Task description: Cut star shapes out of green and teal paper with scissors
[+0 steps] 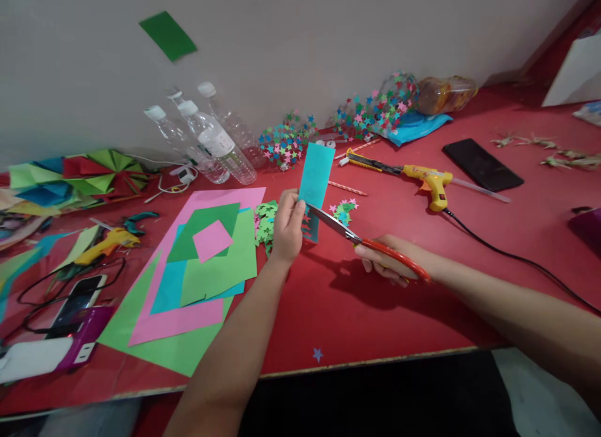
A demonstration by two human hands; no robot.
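My left hand (290, 227) pinches a blue strip of paper (318, 169) upright above the red table; its lower part has a jagged, cut-out edge. In my right hand (392, 258) are red-handled scissors (406, 260), their blades reaching left to the strip beside my left fingertips. Whether the blades are slightly apart I cannot tell. Behind my left hand lies a pile of green paper stars (267, 223). A smaller heap of mixed stars (344, 210) rests just beyond the scissor blades. One lone star (318, 355) lies near the table's front edge.
Coloured paper sheets (211, 283) are stacked on the left. Plastic bottles (220, 143) lean against the wall near star-covered balls (287, 139). To the right are a yellow glue gun (434, 183) with a black cord and a phone (482, 164). A power bank (89, 337) lies front left.
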